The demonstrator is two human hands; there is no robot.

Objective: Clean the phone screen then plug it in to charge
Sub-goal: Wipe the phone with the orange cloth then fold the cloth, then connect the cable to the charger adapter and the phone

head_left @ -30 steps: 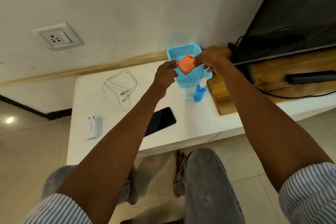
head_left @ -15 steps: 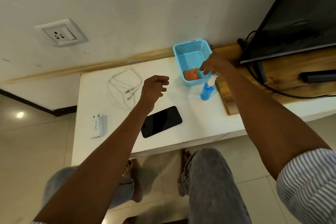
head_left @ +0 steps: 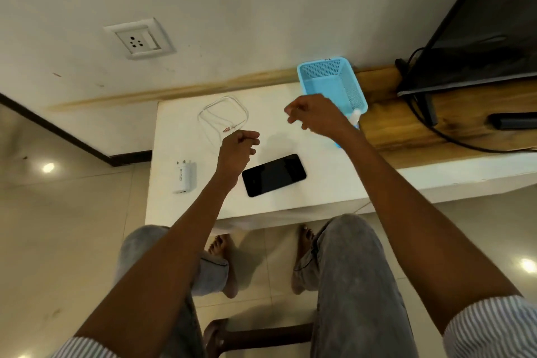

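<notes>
1. While both forearms reach out over the white table (head_left: 290, 206), its near edge sits just above the person's grey-trousered knees, and the top is smooth and matt.
2. Close to that near edge lies the phone (head_left: 274, 175), a flat black rectangle with a glossy dark screen, face up and slightly askew.
3. Toward the near left corner rests a white charger adapter (head_left: 184, 177), a small rounded block lying on its side, pins pointing to the far edge.
4. Just left of the phone hovers the left hand (head_left: 236, 151), fingers curled in loosely, nothing in its grasp.
5. Farther in, the right hand (head_left: 315, 115) hangs above the table's middle, fingers half bent and spread, holding nothing.
6. Near the far edge lies a thin white cable (head_left: 223, 116), coiled in loose loops.
7. At the far right corner stands a blue plastic basket (head_left: 345, 81) with perforated mesh walls; the right hand hides its near end, so its contents cannot be told.
8. Beside it, a white-capped spray bottle (head_left: 355, 119) shows only in part.
</notes>
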